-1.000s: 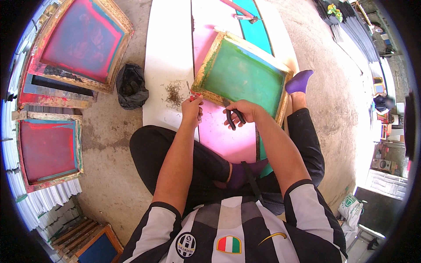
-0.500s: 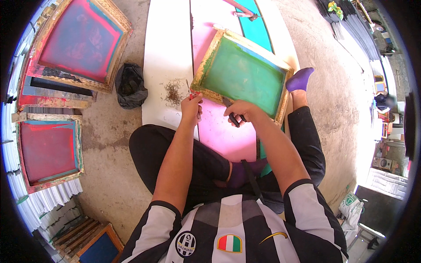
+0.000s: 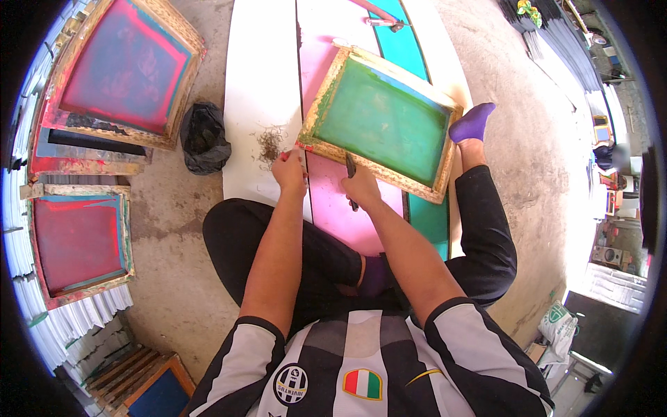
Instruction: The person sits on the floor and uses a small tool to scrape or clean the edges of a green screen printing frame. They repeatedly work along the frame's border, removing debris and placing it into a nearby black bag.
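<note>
Cannot make out contents of open black bag [image 3: 208, 157]. Clutching black pliers [image 3: 351, 166] in right hand [image 3: 362, 187], partly covered; pinching red tool [image 3: 285, 157], mostly hidden, in left hand [image 3: 289, 172].

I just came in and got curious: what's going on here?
A seated person has a wooden frame with a green panel lying at an angle before them. The right hand grips dark pliers at its near edge. The left hand, by the near-left corner, holds something red, mostly hidden. Dark curly scraps lie to the left.

Workshop, stacked paint-smeared screen frames [image 3: 128, 69], concrete floor [image 3: 167, 257]
</note>
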